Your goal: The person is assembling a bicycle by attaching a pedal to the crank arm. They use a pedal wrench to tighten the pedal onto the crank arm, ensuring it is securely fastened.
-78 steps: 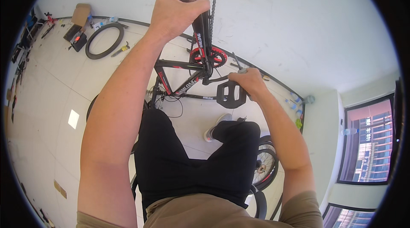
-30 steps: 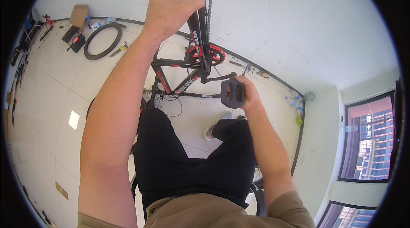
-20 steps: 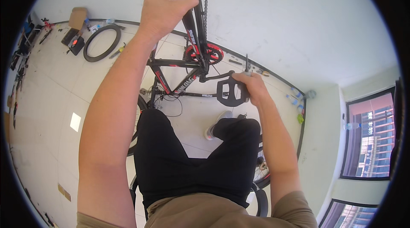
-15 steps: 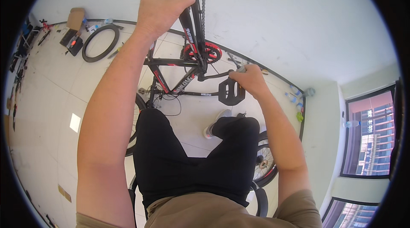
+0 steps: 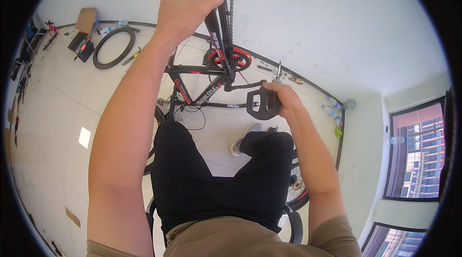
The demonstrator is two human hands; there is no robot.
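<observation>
My left hand (image 5: 185, 9) is wrapped round a black tube of an upturned-looking bicycle frame (image 5: 208, 92), high up beside the hanging chain (image 5: 233, 12). At the end of the crank arm (image 5: 244, 86), my right hand (image 5: 285, 97) is closed on a black platform pedal (image 5: 263, 103), thumb along its upper edge and fingers partly hidden behind it. A slim pointed metal tool (image 5: 279, 70) with a greyish handle sticks up from that same hand; its exact kind is unclear. The red and black chainring (image 5: 241, 60) sits just above the crank.
A loose tyre (image 5: 98, 54), an open toolbox (image 5: 82, 48) and a cardboard box (image 5: 86, 20) lie far left. Pliers (image 5: 296, 80) and plastic bottles (image 5: 332, 111) lie along the wall. Bicycle wheels (image 5: 297, 182) stand beside my legs.
My right hand has shifted slightly round the pedal. The pointed tool has swung from leaning left to nearly upright. My left hand keeps its grip on the tube.
</observation>
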